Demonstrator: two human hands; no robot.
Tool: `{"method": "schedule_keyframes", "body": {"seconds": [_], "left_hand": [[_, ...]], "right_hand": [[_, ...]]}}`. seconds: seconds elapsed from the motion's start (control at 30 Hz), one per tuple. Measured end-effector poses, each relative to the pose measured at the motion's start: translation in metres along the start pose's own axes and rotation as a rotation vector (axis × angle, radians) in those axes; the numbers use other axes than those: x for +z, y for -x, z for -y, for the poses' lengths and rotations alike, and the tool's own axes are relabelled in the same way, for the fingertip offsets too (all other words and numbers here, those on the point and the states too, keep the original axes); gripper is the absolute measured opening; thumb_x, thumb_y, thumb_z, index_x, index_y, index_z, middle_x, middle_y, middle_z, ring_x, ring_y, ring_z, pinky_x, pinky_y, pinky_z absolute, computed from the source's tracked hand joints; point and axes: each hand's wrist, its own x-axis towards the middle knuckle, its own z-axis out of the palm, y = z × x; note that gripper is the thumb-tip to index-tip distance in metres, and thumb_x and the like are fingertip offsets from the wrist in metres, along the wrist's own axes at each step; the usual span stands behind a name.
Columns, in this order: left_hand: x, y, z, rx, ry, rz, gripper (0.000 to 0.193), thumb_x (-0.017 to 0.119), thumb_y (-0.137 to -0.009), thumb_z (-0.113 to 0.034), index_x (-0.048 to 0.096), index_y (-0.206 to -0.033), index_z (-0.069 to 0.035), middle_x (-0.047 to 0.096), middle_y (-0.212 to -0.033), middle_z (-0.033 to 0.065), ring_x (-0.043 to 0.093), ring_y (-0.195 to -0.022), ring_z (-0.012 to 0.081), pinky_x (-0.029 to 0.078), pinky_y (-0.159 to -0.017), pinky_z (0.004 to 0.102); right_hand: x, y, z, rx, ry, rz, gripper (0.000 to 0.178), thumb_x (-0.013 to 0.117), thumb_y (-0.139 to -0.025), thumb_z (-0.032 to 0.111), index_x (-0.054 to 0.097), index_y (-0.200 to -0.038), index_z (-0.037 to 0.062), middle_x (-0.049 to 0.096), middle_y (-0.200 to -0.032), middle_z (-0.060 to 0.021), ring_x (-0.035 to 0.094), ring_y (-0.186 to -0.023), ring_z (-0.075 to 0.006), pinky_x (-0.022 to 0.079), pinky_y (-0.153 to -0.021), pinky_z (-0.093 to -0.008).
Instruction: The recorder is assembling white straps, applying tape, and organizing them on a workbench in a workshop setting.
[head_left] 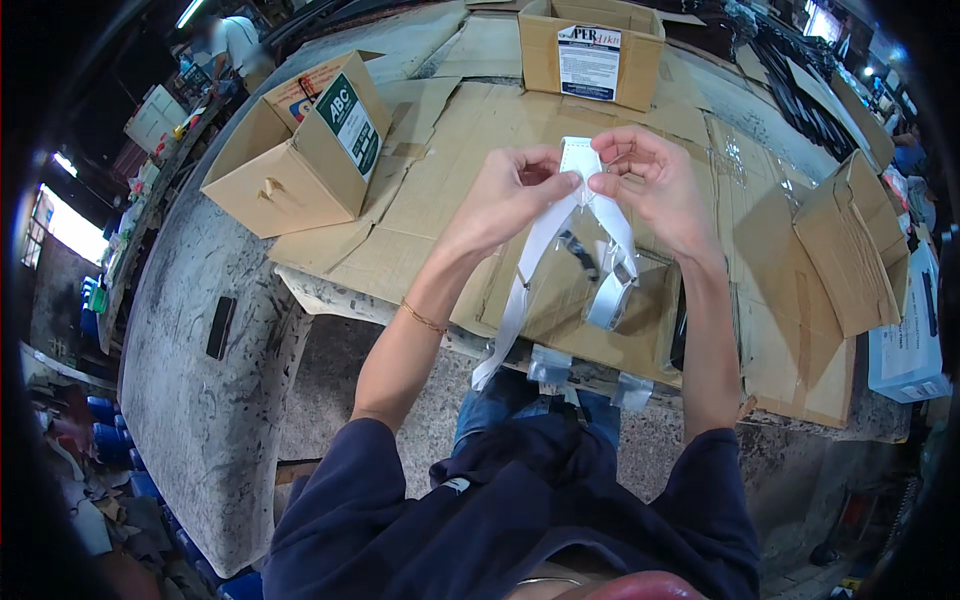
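Note:
I hold up a pair of white suspenders (pixel 513 308) over the cardboard-covered table, by the stitched white patch where the straps join. My left hand (pixel 518 196) is closed in a pinch on the patch's left edge. On the other edge, the thumb and fingers of my right hand (pixel 652 185) pinch it as well. Two straps hang down from the patch, each with a metal slide adjuster. One strap dangles toward the table's near edge; the other loops back on itself below my right hand. A small dark piece (pixel 580 254) shows between the straps, too unclear to name.
Open cardboard boxes stand at the left (pixel 310 165), the far side (pixel 640 60) and the right (pixel 850 245). A light-blue box (pixel 905 345) sits at the right edge. Small clear plastic bags (pixel 549 366) hang at the near edge. A black phone-like slab (pixel 221 328) lies left.

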Motion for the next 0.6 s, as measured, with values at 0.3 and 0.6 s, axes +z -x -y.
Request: {"method": "schedule_keyframes", "body": {"seconds": [0.3,0.6], "left_hand": [[-0.003,-0.003,-0.015,0.109,-0.062,0.000,0.021,0.067,-0.081,-0.007,0.067,-0.099,0.005,0.066,-0.083,0.0043,0.058,-0.073,0.0071,0.046,-0.064,0.0222],[0.000,0.001,-0.027,0.118,-0.061,-0.087,0.026,0.073,-0.078,-0.008,0.065,-0.101,0.003,0.066,-0.089,0.0072,0.060,-0.080,0.0107,0.048,-0.072,0.0240]], "right_hand": [[0.000,-0.011,0.014,-0.068,-0.047,0.016,0.038,0.074,-0.072,-0.001,0.058,-0.106,0.0005,0.060,-0.089,-0.0026,0.056,-0.080,-0.0079,0.048,-0.072,-0.0208],[0.001,-0.006,0.028,-0.038,-0.042,0.083,0.030,0.071,-0.079,0.002,0.061,-0.107,-0.0044,0.068,-0.087,-0.0082,0.063,-0.079,-0.0096,0.050,-0.069,-0.0217]]}}
